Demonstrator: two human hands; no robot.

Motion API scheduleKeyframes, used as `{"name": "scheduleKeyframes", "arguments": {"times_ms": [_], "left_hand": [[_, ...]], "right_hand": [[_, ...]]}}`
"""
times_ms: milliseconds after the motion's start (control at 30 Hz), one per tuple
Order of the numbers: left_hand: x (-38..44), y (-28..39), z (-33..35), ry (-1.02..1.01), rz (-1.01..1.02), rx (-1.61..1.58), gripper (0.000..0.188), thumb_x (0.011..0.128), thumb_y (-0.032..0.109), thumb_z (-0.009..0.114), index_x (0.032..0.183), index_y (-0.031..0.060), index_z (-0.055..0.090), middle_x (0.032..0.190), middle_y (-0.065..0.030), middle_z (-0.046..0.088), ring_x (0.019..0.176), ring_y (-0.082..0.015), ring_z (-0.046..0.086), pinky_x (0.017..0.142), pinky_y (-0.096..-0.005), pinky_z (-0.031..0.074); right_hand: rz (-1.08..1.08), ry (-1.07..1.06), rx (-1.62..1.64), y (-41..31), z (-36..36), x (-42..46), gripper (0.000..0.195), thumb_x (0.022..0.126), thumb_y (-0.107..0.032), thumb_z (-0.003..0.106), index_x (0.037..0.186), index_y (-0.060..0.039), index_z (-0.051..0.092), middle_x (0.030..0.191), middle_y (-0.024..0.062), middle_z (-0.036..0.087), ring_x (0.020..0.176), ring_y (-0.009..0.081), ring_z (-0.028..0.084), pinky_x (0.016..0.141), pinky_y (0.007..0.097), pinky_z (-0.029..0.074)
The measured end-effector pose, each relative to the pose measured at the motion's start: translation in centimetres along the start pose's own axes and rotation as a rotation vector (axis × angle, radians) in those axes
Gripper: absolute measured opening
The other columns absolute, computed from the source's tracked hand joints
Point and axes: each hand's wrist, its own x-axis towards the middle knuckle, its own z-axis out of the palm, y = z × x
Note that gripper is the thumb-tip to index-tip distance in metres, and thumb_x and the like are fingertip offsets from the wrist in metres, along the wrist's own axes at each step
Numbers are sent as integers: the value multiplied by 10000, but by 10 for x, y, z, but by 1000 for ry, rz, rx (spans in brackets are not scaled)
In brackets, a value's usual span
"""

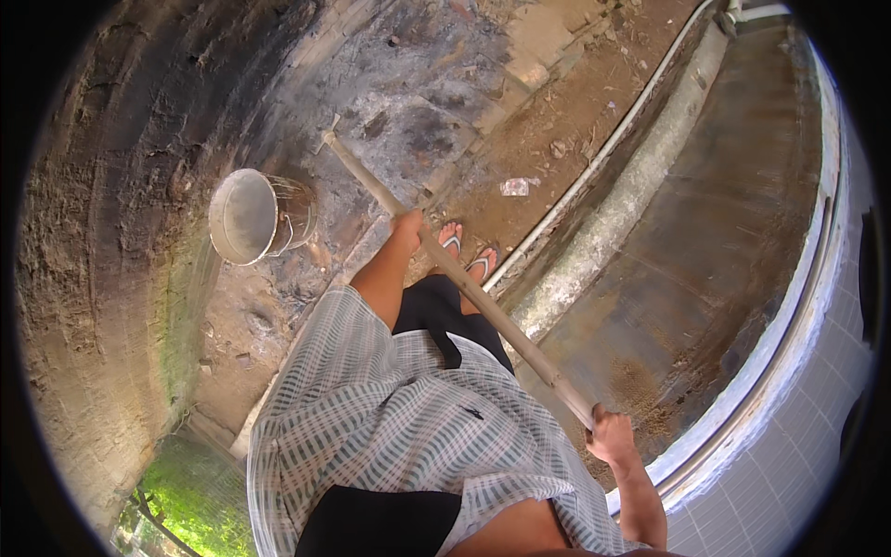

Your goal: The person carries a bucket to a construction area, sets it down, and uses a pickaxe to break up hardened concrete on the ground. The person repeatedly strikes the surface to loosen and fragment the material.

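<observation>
A long wooden pole (pixel 487 303) runs slantwise across the front of my body. Near its upper part, my left hand (pixel 409 228) is closed around it, while my right hand (pixel 611 435) grips the lower end at the right. The pole's far end carries a short crosspiece (pixel 327 138) over the ash-covered ground (pixel 411 111). Left of the pole a metal bucket (pixel 242 217) with a wire handle is seen with its mouth facing me; its inside looks pale grey.
A sooty wall (pixel 118 209) rises at the left. A white pipe (pixel 592 167) and a low concrete ledge (pixel 612 223) run along the right, beside a wet-looking slab (pixel 724 195). A crumpled clear plastic wrapper (pixel 515 186) lies on the dirt beyond my sandalled feet (pixel 468 252).
</observation>
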Motion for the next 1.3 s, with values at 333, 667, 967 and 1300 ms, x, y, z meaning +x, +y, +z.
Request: {"name": "scheduleKeyframes", "arguments": {"times_ms": [333,667,967,1300], "left_hand": [[-78,-6,41,-73,-59,-109,347,847,126,665,1124,-43,542,868,-170,595,629,-287,598,493,-443,504],[-277,70,70,-303,-21,-347,186,849,61,658,931,-77,565,885,-166,587,707,-298,632,596,-419,556],[-349,120,29,-555,-158,-740,284,817,92,632,1017,-6,455,882,-121,513,756,-272,572,730,-445,533],[-355,150,-72,-708,-185,-1199,339,789,326,676,783,99,425,713,-25,437,641,-188,478,717,-376,464]], "right_hand": [[110,69,-78,62,-10,-27,317,675,-162,745,867,-45,521,646,184,641,624,406,657,596,488,543],[363,327,-211,121,-129,-95,167,684,-85,673,783,-63,541,688,228,634,689,464,626,623,522,514],[330,670,-419,126,-215,-104,128,676,-8,634,749,-27,531,728,221,613,725,461,596,654,509,471],[101,1473,-1070,42,-250,-108,192,839,-82,780,906,-15,613,753,99,608,643,283,588,562,397,430]]}}
